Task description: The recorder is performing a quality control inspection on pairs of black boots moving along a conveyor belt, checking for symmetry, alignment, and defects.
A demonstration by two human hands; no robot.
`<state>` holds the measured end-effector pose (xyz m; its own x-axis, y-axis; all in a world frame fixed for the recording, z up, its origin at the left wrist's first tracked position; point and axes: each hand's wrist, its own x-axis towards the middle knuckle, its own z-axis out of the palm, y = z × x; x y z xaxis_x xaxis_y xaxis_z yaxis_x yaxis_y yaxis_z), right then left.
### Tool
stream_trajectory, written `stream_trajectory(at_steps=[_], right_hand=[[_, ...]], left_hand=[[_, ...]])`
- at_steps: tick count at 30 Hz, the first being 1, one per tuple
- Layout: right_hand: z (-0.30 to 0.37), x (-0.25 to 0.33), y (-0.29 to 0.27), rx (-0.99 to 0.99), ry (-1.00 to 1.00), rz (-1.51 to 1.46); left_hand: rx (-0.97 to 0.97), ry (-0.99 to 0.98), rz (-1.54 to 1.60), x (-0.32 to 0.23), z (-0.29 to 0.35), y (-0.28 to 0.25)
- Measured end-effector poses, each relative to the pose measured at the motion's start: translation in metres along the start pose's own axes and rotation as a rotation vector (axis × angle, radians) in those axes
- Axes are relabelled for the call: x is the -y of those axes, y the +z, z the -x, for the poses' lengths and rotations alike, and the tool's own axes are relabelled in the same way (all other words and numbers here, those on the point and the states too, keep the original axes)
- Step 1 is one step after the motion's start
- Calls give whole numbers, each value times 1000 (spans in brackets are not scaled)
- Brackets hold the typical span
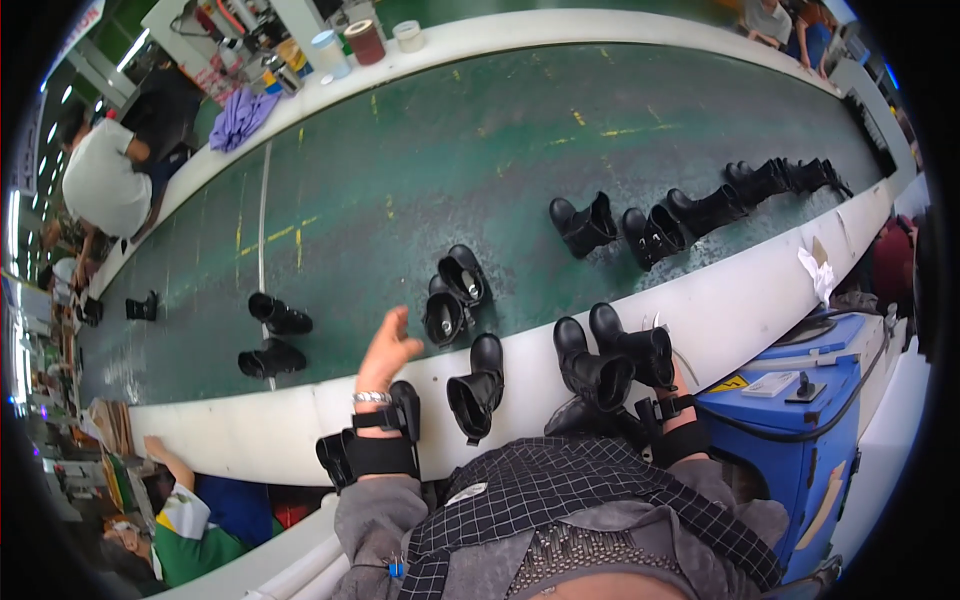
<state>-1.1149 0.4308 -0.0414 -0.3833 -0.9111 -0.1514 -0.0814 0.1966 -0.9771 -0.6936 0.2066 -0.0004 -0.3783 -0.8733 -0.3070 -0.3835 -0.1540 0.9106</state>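
Observation:
My left hand [388,352] reaches over the green belt [400,180] with its fingers spread and nothing in them. Just right of it, a pair of black boots [445,315] stands on the belt. A single black boot [478,385] is on the white ledge [520,345] nearer me. My right forearm [686,440] comes up behind a black boot [640,350], and that boot's shaft hides most of the hand. Another black boot [590,365] stands beside it, with a dark boot [575,418] lying below. A thin pale curved thing [657,322] shows near the right hand; its kind is unclear.
More black boots [660,228] line the belt at right; several [275,335] stand at left. One boot [334,457] is by my left cuff. A blue machine [780,400] with a black cable stands at my right. Co-workers [115,175] sit at left. Tins [364,42] line the far ledge.

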Motion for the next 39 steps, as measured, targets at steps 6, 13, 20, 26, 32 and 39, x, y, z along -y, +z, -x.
stream_trajectory(at_steps=[6, 13, 20, 26, 32, 39], right_hand=[[10, -3, -8, -20, -29, 148], [-5, -10, -8, -14, -7, 132], [41, -56, -29, -16, 13, 2], [-7, -47, -25, -9, 12, -87], [-19, -32, -41, 30, -16, 227], [-17, 33, -52, -325, 202, -220]], left_hand=[[97, -273, -318, 20, -1, 52], [-414, -19, -489, -6, -6, 70], [-472, -61, 830, 25, -11, 55], [-523, -25, 847, 15, 11, 56], [-595, 4, 584, -17, 53, 55], [-622, -12, 387, -12, 108, 73]])
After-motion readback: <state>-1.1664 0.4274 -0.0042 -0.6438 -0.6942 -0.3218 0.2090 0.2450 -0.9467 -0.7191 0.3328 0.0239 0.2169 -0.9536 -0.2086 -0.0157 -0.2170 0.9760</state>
